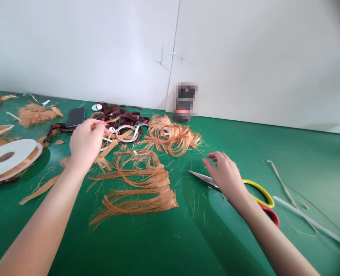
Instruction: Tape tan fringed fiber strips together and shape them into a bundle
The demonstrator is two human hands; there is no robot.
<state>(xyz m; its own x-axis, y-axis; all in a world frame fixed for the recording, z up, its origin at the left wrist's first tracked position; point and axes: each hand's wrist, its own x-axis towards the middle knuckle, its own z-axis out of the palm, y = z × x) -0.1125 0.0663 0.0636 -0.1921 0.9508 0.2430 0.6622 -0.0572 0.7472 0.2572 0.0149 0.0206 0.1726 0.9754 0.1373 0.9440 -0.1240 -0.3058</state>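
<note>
My left hand [85,142] is raised over the green table [187,237], fingers pinched on a thin orange strip [108,148] that runs down to the right. My right hand [224,174] rests over a pair of scissors [260,193] with yellow and red handles, fingers curled loosely and spread, not gripping them. Between my hands lie flat bundles of orange hair-like fibres taped at one end [138,191]. A looser heap of orange fibres [172,136] lies further back.
A large white tape reel [10,157] sits at the left edge. A dark phone [76,117], dark red ribbon tangle [121,115] and white rings [126,132] lie behind my left hand. White strips [310,222] lie at the right. A white wall stands behind.
</note>
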